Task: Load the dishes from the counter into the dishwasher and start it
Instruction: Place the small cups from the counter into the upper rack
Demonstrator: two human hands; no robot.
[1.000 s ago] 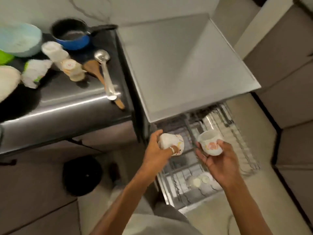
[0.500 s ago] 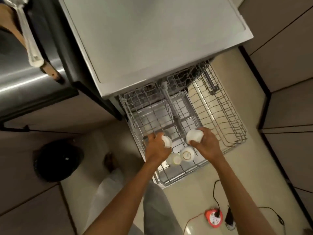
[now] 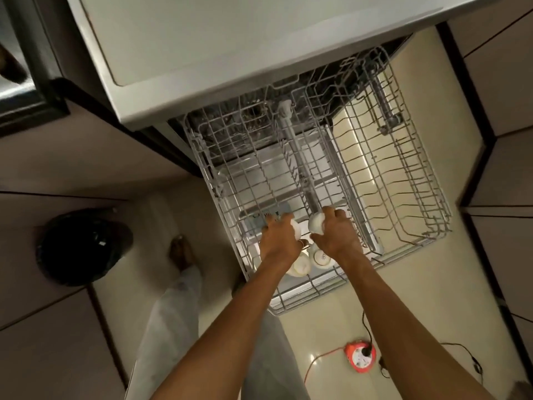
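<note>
Floor tiles [image 3: 331, 327] under the rack [image 3: 375, 180]; left hand [image 3: 278, 241] and right hand [image 3: 336, 235] each grip a cup [image 3: 315, 223], loading; next, probably seat both.

A black bin [image 3: 82, 246] stands left, an orange cable reel [image 3: 360, 357] right.

Wire rack [image 3: 403, 197] pulled out; 2 white cups [image 3: 300, 268] in front-left sect.

Glossy ceramic cups [image 3: 315, 223] sit in a wire metal rack [image 3: 375, 168] over glossy floor tiles [image 3: 323, 342].
</note>
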